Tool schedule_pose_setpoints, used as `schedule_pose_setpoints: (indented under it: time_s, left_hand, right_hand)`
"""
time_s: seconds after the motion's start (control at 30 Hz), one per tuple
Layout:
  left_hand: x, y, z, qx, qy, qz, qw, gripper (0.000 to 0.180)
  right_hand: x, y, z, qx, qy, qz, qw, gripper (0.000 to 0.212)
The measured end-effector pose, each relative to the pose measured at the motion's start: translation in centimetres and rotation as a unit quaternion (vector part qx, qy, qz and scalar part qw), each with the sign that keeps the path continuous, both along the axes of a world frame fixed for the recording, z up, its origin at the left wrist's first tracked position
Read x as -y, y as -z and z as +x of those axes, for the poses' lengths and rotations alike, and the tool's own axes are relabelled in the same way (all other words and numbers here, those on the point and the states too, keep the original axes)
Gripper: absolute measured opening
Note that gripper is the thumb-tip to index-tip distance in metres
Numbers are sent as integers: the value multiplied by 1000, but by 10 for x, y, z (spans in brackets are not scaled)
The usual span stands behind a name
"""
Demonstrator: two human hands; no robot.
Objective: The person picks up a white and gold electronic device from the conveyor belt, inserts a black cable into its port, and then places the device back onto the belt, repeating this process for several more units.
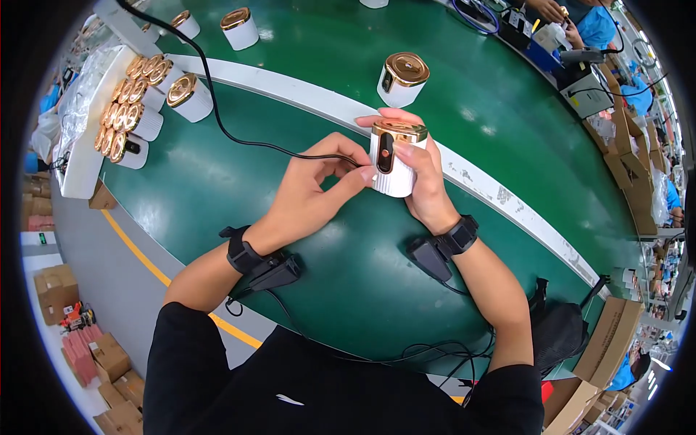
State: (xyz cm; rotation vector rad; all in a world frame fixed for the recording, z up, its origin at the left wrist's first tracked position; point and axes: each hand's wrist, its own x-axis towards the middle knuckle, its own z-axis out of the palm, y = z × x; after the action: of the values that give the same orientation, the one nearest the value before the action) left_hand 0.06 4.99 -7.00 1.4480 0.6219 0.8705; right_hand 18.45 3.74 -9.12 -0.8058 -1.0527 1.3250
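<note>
My right hand (pixel 428 174) is wrapped round a white ribbed canister-shaped device (pixel 397 183) with a shiny gold top, its thumb lying next to the dark oval panel on the side. The device is held upright above the green bench. At its left side, my left hand (pixel 312 185) pinches the end of a black cable (pixel 246 141) between thumb and fingers. The tip of the cable is hidden by the fingers, so whether it sits in the device I cannot tell. Beyond my hands, a similar gold-topped device (pixel 403 81) stands on the green surface.
Several more devices (pixel 145 123) stand grouped at the left beside a white tray (pixel 78 163) with clear plastic. A pale rail (pixel 500 194) crosses the bench. Loose black cables (pixel 435 351) and a black bag (pixel 558 335) lie near me. Another person's hand (pixel 573 35) works at the far right.
</note>
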Motion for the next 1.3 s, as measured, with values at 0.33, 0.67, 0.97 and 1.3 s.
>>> schedule_pose_setpoints:
  time_s: [0.33, 0.67, 0.97, 1.3]
  left_hand:
    - [-1, -5, 12, -12, -30, -16, 999, 19]
    - [2, 1, 19, -30, -36, 62, 997, 21]
    - [-3, 2, 14, -67, -38, 109, 991, 13]
    - [-5, 8, 19, -56, -18, 22, 998, 9]
  right_hand:
    - [9, 1, 12, -14, 26, -10, 1000, 48]
    - [9, -1, 25, 51, 67, 18, 996, 50]
    - [5, 4, 20, 96, 76, 37, 992, 53]
    - [6, 8, 19, 106, 88, 34, 990, 59]
